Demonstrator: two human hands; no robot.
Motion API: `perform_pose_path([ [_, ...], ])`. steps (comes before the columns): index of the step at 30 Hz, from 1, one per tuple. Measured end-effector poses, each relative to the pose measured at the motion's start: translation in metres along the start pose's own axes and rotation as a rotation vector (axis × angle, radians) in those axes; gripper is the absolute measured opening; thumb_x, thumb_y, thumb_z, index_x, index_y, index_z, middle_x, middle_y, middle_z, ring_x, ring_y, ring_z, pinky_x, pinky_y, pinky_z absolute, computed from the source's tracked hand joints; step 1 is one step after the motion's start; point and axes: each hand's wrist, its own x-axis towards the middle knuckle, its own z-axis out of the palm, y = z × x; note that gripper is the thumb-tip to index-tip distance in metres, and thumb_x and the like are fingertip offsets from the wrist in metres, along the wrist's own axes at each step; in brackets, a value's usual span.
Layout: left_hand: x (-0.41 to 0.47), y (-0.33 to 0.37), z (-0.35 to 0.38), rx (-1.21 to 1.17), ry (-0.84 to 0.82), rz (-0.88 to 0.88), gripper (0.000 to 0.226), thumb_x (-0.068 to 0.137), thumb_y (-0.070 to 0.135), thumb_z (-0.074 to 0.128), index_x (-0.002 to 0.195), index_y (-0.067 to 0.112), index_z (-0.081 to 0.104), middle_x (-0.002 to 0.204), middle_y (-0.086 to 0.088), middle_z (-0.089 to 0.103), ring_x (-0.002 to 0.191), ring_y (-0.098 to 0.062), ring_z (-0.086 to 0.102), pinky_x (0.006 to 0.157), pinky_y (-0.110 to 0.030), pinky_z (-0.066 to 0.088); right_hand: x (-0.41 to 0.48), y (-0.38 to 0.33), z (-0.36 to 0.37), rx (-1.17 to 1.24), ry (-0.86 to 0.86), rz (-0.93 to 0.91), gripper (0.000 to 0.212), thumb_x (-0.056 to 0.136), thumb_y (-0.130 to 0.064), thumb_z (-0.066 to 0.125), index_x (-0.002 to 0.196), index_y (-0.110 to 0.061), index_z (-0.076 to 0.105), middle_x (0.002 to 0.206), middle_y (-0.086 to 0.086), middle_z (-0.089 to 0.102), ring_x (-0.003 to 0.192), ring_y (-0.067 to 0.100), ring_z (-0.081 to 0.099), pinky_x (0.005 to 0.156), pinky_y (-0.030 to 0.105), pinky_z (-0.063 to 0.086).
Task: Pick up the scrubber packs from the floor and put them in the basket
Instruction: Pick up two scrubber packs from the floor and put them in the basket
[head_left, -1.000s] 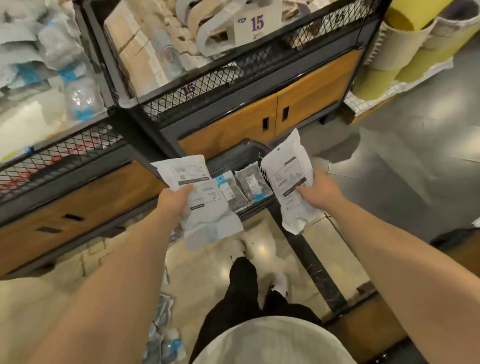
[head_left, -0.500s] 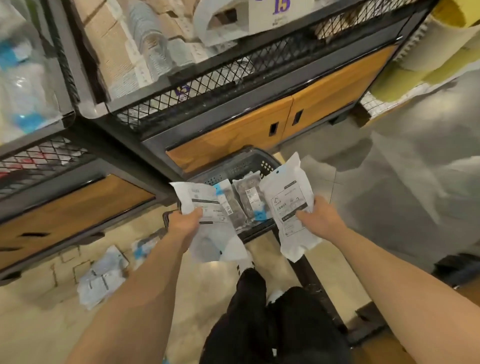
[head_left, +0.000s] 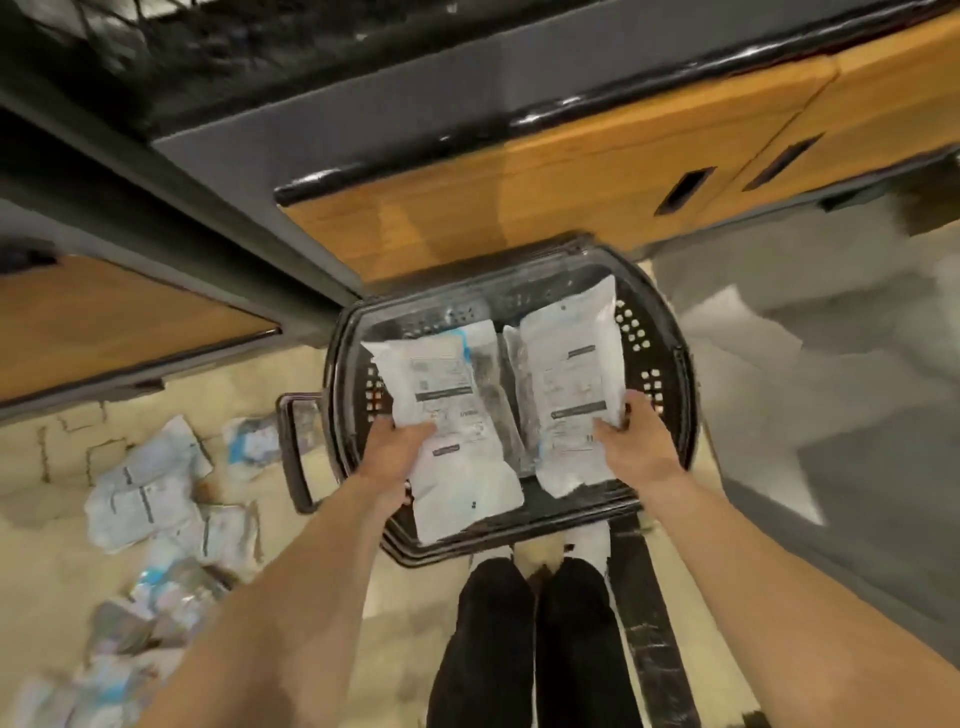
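Observation:
A black plastic basket (head_left: 675, 384) stands on the floor just ahead of my feet. My left hand (head_left: 395, 452) grips a white scrubber pack (head_left: 452, 415) by its left edge, held over the basket's left half. My right hand (head_left: 631, 441) grips a second white pack (head_left: 571, 379) by its lower right edge, over the right half. Between and under them, darker packs (head_left: 493, 379) lie inside the basket. Several more packs (head_left: 150, 483) are scattered on the floor to the left. The view is blurred.
Wooden cabinet doors (head_left: 519, 192) under dark metal shelving run along the back, close behind the basket. The basket's handle (head_left: 291, 452) hangs down on its left side. My legs in black trousers (head_left: 530, 639) stand at its near rim. Grey floor (head_left: 831, 415) stretches right.
Both hands have lowered and moved forward, bringing the two packs over the basket. The view has tilted down, so the basket fills the centre and more floor packs show at the left.

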Motion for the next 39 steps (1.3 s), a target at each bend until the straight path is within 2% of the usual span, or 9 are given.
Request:
perform_pose_path([
  [4, 0.036, -0.023, 0.011, -0.068, -0.021, -0.042, 0.035, 0.087, -0.003, 0.064, 0.122, 0.003, 0.063, 0.114, -0.014, 0.071, 0.101, -0.033, 0.068, 0.091, -0.048, 0.054, 0.033, 0.010, 0.023, 0.019, -0.017, 0.016, 0.025, 0.095, -0.021, 0.057, 0.117, -0.019, 0.047, 0.109, 0.005, 0.064, 0.099, 0.028, 0.062, 0.081, 0.034, 0.048],
  [9, 0.070, -0.043, 0.016, -0.077, -0.079, -0.106, 0.053, 0.080, 0.001, 0.071, 0.131, 0.002, 0.056, 0.124, -0.017, 0.067, 0.109, -0.036, 0.066, 0.094, -0.058, 0.051, 0.058, 0.020, 0.039, 0.061, -0.079, 0.012, 0.030, 0.097, -0.019, 0.055, 0.123, -0.029, 0.046, 0.119, 0.001, 0.062, 0.109, 0.024, 0.061, 0.083, 0.040, 0.057],
  [15, 0.082, -0.036, 0.032, 0.061, 0.061, -0.135, 0.038, 0.090, 0.007, 0.064, 0.125, 0.009, 0.049, 0.120, -0.008, 0.064, 0.106, -0.028, 0.064, 0.097, -0.049, 0.051, 0.077, 0.018, 0.056, -0.024, -0.171, 0.018, 0.047, 0.099, -0.015, 0.052, 0.141, -0.029, 0.038, 0.131, -0.001, 0.058, 0.114, 0.022, 0.057, 0.065, 0.021, 0.047],
  [20, 0.076, -0.037, 0.027, 0.294, 0.135, -0.157, 0.050, 0.086, 0.019, 0.067, 0.131, 0.015, 0.045, 0.124, -0.005, 0.058, 0.103, -0.026, 0.059, 0.091, -0.038, 0.051, 0.078, 0.020, 0.050, -0.305, -0.158, 0.009, 0.053, 0.095, -0.012, 0.051, 0.141, -0.023, 0.028, 0.129, 0.007, 0.056, 0.082, 0.018, 0.056, 0.053, 0.024, 0.046],
  [24, 0.069, -0.044, 0.017, 0.375, 0.076, -0.114, 0.025, 0.089, 0.022, 0.064, 0.112, 0.022, 0.054, 0.100, 0.003, 0.060, 0.087, -0.018, 0.057, 0.074, -0.028, 0.043, 0.070, 0.024, 0.037, -0.439, -0.216, -0.013, 0.056, 0.091, -0.015, 0.052, 0.143, -0.025, 0.033, 0.136, 0.006, 0.052, 0.093, 0.020, 0.056, 0.064, 0.029, 0.049],
  [27, 0.063, -0.046, 0.007, 0.444, 0.049, -0.097, 0.033, 0.085, 0.030, 0.063, 0.116, 0.020, 0.065, 0.093, 0.006, 0.068, 0.079, -0.013, 0.063, 0.066, -0.025, 0.049, 0.058, 0.017, 0.033, -0.459, -0.219, -0.051, 0.054, 0.091, -0.018, 0.052, 0.143, -0.025, 0.036, 0.139, 0.004, 0.049, 0.102, 0.023, 0.059, 0.078, 0.039, 0.057],
  [32, 0.039, -0.038, -0.009, 0.375, 0.099, -0.086, 0.039, 0.089, 0.025, 0.061, 0.126, 0.015, 0.055, 0.093, 0.004, 0.061, 0.078, -0.015, 0.057, 0.069, -0.028, 0.045, 0.030, -0.006, 0.032, -0.518, -0.190, -0.142, 0.060, 0.096, -0.021, 0.049, 0.151, -0.022, 0.025, 0.152, 0.006, 0.035, 0.129, 0.031, 0.047, 0.103, 0.043, 0.045],
  [35, 0.010, -0.023, -0.021, 0.317, 0.127, -0.074, 0.057, 0.092, 0.025, 0.061, 0.144, 0.010, 0.041, 0.108, -0.003, 0.057, 0.087, -0.019, 0.054, 0.078, -0.029, 0.042, 0.001, -0.032, 0.028, -0.564, -0.199, -0.196, 0.063, 0.098, -0.023, 0.048, 0.154, -0.022, 0.019, 0.156, 0.005, 0.029, 0.138, 0.029, 0.038, 0.111, 0.041, 0.037],
  [39, -0.054, 0.008, -0.052, 0.260, 0.164, -0.046, 0.054, 0.092, 0.022, 0.062, 0.141, 0.008, 0.044, 0.121, -0.007, 0.057, 0.111, -0.027, 0.058, 0.090, -0.028, 0.042, -0.061, -0.074, 0.009, -0.637, -0.230, -0.336, 0.064, 0.098, -0.024, 0.047, 0.154, -0.016, 0.018, 0.155, 0.012, 0.031, 0.140, 0.029, 0.034, 0.115, 0.041, 0.031],
])
